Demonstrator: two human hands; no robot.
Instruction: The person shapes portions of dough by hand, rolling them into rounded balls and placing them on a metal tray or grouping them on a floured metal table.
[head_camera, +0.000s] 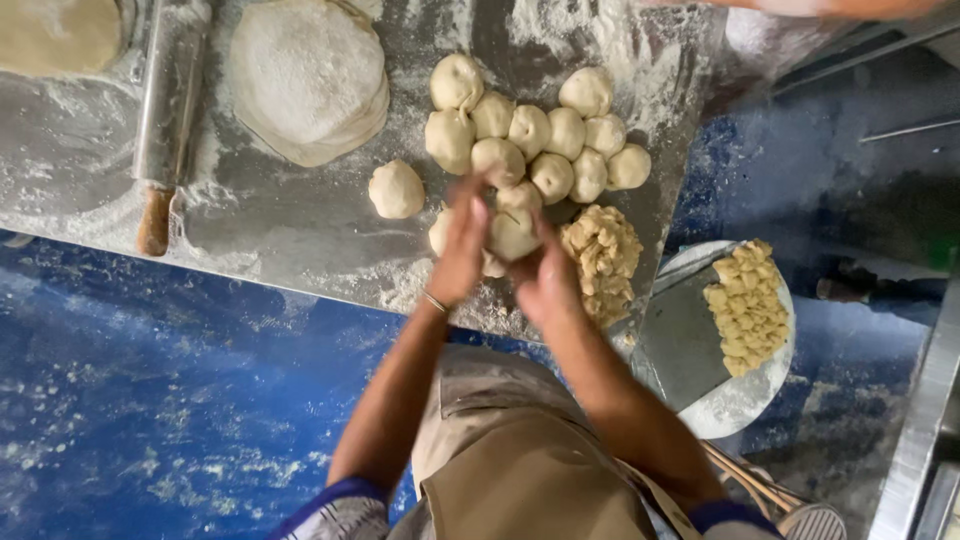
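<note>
Rolling pin (165, 110) is lying at the far left of the floured metal table (290, 225), beside a stack of flattened dough discs (308, 78). Left hand (462, 250) and right hand (545, 280) are cupping one dough ball (512, 233) between them, fingers closed on it, just below the cluster of dough balls (535, 130). Crumbly dough pile (603, 255) is sitting right of the hands; a round tray (735, 400) is farther right.
</note>
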